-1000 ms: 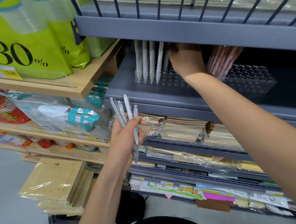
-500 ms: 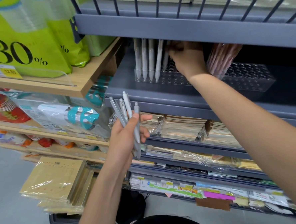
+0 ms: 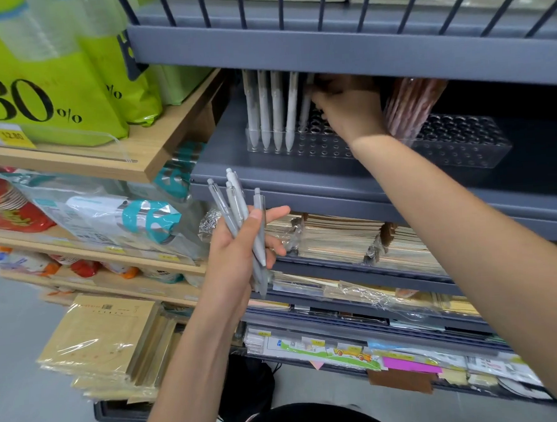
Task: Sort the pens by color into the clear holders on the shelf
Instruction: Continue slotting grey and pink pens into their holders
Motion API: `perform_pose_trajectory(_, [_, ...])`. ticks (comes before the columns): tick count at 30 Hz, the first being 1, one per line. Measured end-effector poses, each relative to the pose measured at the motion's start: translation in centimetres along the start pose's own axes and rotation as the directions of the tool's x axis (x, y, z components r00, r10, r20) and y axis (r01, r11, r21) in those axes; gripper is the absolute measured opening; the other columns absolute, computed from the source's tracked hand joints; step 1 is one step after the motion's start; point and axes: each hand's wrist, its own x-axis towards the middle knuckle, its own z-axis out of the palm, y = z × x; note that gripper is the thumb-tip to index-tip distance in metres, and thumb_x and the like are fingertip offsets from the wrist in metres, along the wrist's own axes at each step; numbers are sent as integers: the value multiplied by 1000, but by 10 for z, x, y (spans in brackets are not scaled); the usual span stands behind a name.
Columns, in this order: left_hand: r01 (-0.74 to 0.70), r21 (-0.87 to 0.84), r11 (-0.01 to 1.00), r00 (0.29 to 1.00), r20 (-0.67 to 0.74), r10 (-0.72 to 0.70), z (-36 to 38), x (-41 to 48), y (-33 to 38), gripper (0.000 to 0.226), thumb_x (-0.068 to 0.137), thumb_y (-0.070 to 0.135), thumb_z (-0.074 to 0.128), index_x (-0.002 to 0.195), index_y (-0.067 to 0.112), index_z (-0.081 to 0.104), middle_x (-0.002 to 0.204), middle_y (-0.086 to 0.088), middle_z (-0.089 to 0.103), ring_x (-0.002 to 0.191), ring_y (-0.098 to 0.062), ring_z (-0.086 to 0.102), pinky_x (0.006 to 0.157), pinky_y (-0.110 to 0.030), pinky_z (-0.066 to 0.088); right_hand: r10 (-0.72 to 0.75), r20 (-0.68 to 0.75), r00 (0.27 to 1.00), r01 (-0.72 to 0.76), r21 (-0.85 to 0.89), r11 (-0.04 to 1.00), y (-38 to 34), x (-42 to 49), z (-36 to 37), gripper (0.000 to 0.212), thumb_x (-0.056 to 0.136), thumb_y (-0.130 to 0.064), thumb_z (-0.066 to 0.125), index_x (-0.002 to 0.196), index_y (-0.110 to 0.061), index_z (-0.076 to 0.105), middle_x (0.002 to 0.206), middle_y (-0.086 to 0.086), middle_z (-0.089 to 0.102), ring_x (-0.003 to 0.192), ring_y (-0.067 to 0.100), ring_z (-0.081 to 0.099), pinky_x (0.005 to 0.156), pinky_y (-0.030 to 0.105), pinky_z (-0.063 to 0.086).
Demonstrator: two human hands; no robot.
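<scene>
The left hand (image 3: 237, 255) gripped a bunch of grey pens (image 3: 238, 210) below the shelf (image 3: 335, 194). The right hand (image 3: 349, 108) pinched a white pen (image 3: 306, 106) over the clear holder (image 3: 462, 147), beside the row of white pens (image 3: 264, 113).

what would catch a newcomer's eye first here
Dead centre, the left hand grips a fan of grey pens. Above it, the right hand reaches under the grey shelf, pinching a pale pen beside the white pens standing in the clear holder, with pink pens to its right. The lime-green bag printed 30% glares at top left.
</scene>
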Motion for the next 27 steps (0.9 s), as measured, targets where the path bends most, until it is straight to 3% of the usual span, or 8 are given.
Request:
perform_pose_trajectory(3, [-11, 3, 1000, 1000, 26, 11, 2, 1, 1, 25, 103, 30, 49, 118, 11, 51, 113, -10, 75, 57, -15, 63, 48, -21, 47, -41, -61, 997, 44, 39, 998, -2, -24, -9, 15, 89, -30, 63, 94, -19, 71, 90, 3, 74, 84, 20, 69, 80, 33, 55])
perform_pose_trajectory(5, [-5, 9, 1000, 1000, 21, 5, 5, 2, 0, 25, 105, 29, 48, 124, 12, 50, 110, -11, 76, 59, -17, 66, 48, -22, 49, -54, 95, 994, 41, 137, 990, -2, -53, -18, 12, 87, -32, 67, 81, -23, 71, 76, -6, 73, 63, 4, 62, 63, 21, 51])
perform_pose_trajectory(7, [8, -8, 1000, 1000, 8, -8, 11, 3, -1, 24, 106, 27, 48, 125, 13, 50, 108, -12, 76, 61, -18, 69, 49, -23, 51, -93, 323, 942, 47, 146, 988, -1, -80, -26, 19, 83, -40, 70, 76, -22, 73, 72, -7, 73, 58, -1, 57, 58, 16, 48])
perform_pose_trajectory(12, [27, -17, 1000, 999, 33, -26, 30, 5, -3, 23, 107, 23, 44, 120, 13, 61, 103, -12, 77, 70, -23, 75, 55, -25, 57, -148, 526, 837, 151, 38, 988, 4, -101, -35, 11, 80, -35, 76, 83, -24, 78, 79, -4, 74, 78, 13, 68, 77, 36, 55])
perform_pose_trajectory(17, [34, -44, 998, 996, 84, -30, 41, 6, -6, 24, 107, 21, 43, 119, 12, 62, 105, -13, 77, 88, -32, 76, 68, -32, 63, -97, 547, 831, 28, 133, 991, 10, -100, -44, 12, 80, -27, 79, 83, -15, 78, 79, -1, 75, 72, 8, 67, 68, 24, 54])
perform_pose_trajectory(20, [39, -18, 999, 997, 67, -37, 43, 5, -11, 23, 107, 19, 43, 119, 11, 61, 107, -11, 77, 93, -30, 75, 72, -34, 63, -23, 405, 914, -78, 231, 970, 11, -95, -51, 11, 83, -26, 75, 82, -15, 75, 71, -7, 72, 63, 1, 62, 59, 19, 50])
perform_pose_trajectory(24, [18, 62, 998, 998, 58, -22, 43, 1, -17, 20, 106, 17, 44, 116, 9, 60, 95, -6, 77, 64, -17, 67, 54, -26, 54, 93, 235, 968, -197, 472, 859, 6, -89, -56, 10, 90, -16, 66, 89, -6, 64, 69, 7, 70, 57, 19, 65, 53, 28, 54])
perform_pose_trajectory(27, [5, 55, 998, 999, 50, -8, 43, 1, -17, 20, 107, 16, 43, 111, 5, 59, 85, -3, 71, 50, -14, 52, 47, -24, 47, 5, 348, 937, -183, 479, 859, 8, -94, -53, 13, 91, -16, 66, 97, -6, 62, 78, 14, 73, 60, 23, 68, 55, 29, 56])
